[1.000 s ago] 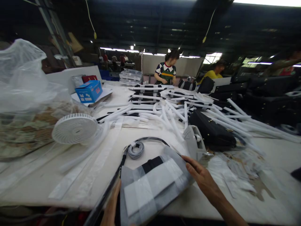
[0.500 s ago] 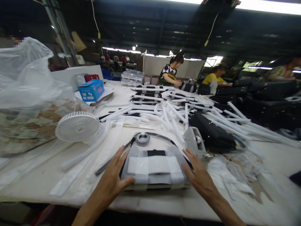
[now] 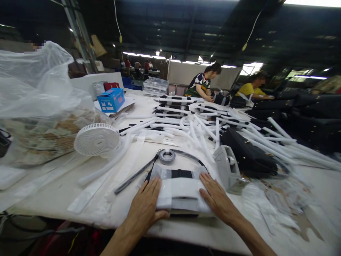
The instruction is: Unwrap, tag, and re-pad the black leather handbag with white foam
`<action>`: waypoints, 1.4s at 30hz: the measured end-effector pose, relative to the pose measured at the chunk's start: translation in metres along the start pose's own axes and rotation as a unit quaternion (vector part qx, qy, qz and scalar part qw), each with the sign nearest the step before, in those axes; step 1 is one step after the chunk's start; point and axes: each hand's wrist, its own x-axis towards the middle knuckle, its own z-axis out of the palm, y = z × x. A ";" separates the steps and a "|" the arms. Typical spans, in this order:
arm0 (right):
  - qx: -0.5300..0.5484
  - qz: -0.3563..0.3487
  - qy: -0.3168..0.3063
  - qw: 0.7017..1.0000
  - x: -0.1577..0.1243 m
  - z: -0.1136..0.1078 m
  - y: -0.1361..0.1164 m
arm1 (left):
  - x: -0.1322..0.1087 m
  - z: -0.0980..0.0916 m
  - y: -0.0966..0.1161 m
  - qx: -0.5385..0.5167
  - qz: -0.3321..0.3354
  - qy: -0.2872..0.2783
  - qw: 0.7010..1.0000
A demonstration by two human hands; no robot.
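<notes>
While the wrapped bag [image 3: 181, 174] lies flat near the front edge of the table [image 3: 50, 195], the left hand [image 3: 146, 199] rests palm down over its left end, fingers extended and thumb set apart toward the middle. The right hand [image 3: 217, 197] lies across the opposite end, its fingers likewise straight; neither pinches anything. Such paired placing, one palm at each end, presumably steadies the bag and keeps the white sheet [image 3: 183, 186] snug on top. Behind it the strap [image 3: 191, 153] arches over the tabletop, probably so as to stay out from under the palms, with a grey coil [image 3: 167, 157] just inside the curve. What appears to be a tape dispenser [image 3: 223, 165] stands beyond the right hand, seemingly for easy reach. At left, a fan [image 3: 97, 140] faces the person, perhaps for cooling. White tubes [image 3: 197, 137] lie heaped farther back.
</notes>
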 end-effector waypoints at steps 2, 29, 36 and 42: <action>0.013 0.007 0.006 1.000 0.000 0.000 -0.001 | 0.000 0.000 0.000 0.012 0.009 0.013 1.000; -0.096 -0.180 0.112 0.972 -0.012 0.011 -0.075 | 0.019 0.015 0.059 0.035 0.097 0.061 0.993; -0.034 -0.165 0.157 0.973 -0.022 -0.006 -0.051 | 0.006 -0.005 0.044 0.021 0.097 0.110 0.989; 0.127 0.038 0.229 0.964 -0.046 -0.014 0.017 | -0.005 0.000 0.016 0.034 0.037 0.243 0.969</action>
